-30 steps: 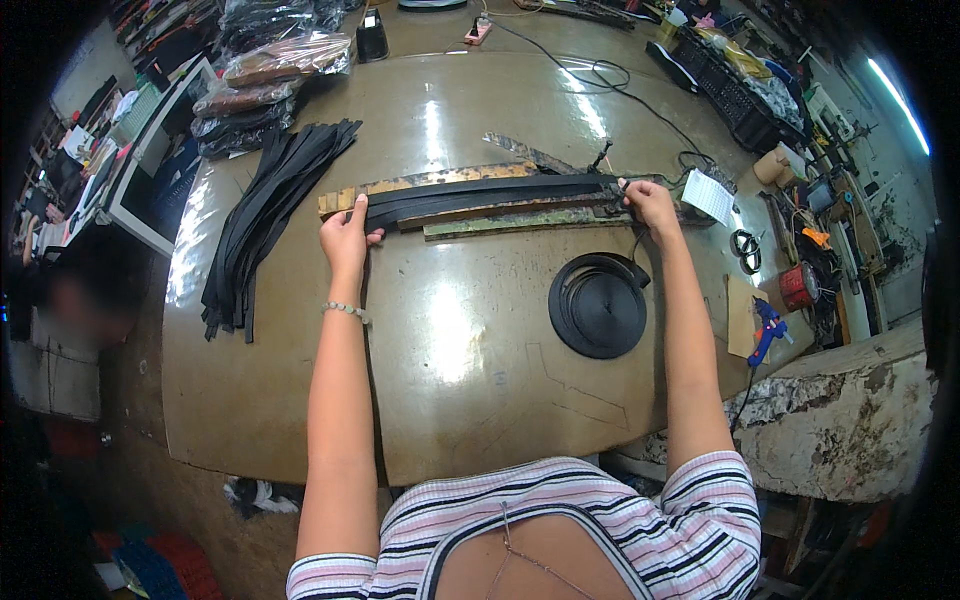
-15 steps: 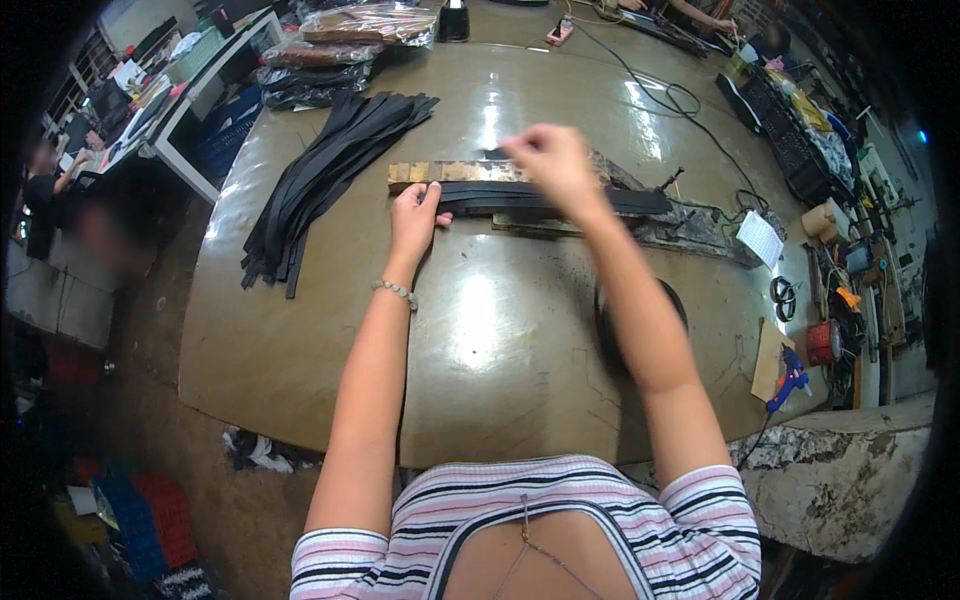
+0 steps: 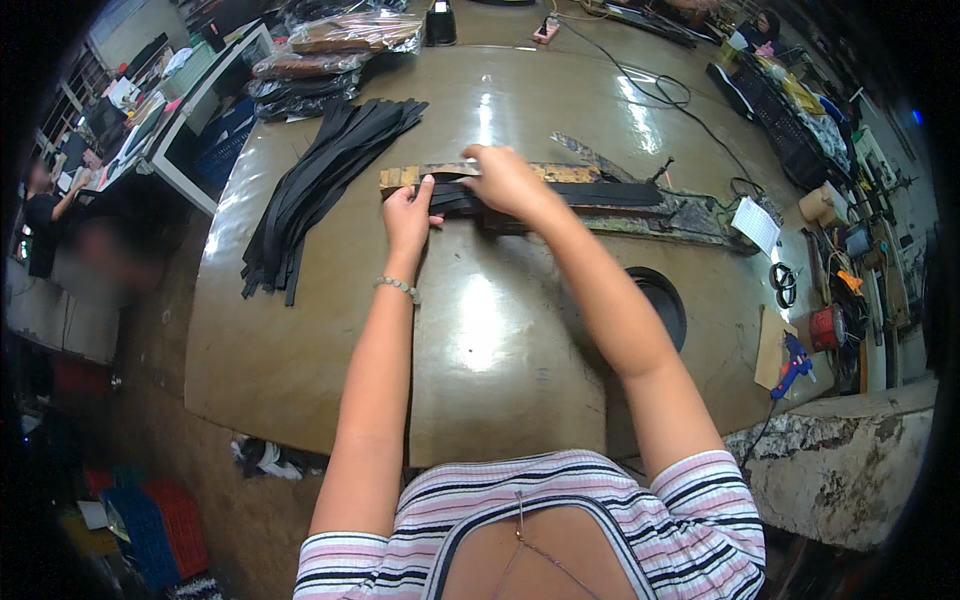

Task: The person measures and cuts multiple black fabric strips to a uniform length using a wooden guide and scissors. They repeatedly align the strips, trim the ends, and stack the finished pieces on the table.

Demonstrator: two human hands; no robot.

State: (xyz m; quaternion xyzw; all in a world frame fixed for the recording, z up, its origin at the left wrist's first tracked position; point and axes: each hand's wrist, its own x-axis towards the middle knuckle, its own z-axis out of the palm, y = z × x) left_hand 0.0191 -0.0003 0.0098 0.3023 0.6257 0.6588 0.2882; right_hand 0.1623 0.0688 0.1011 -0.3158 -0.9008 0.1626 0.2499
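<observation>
Several black flat straps (image 3: pixel 610 194) lie along a worn wooden jig (image 3: pixel 570 172) with a metal side piece. My left hand (image 3: pixel 407 215) grips the straps at the jig's left end, thumb on top and fingers beneath. Just right of it is my right hand (image 3: pixel 508 186), its fingers curled over the straps and the jig's edge. What its fingertips hold, if anything, is hidden. A loose bundle of similar black straps (image 3: pixel 320 190) is spread on the table, left of the jig.
Plastic-wrapped packs (image 3: pixel 345 35) are stacked at the table's far left. A round black dish (image 3: pixel 660 305) sits beside my right forearm. Upright bolts (image 3: pixel 664 170) stick up from the jig. Cable (image 3: pixel 690 95), paper (image 3: pixel 755 225), black rings (image 3: pixel 783 285) and a blue glue gun (image 3: pixel 793 368) lie to the right.
My right hand has come leftward and lower, from over the jig's middle to the straps beside my left hand. The left hand keeps its hold. The whole view has shifted slightly.
</observation>
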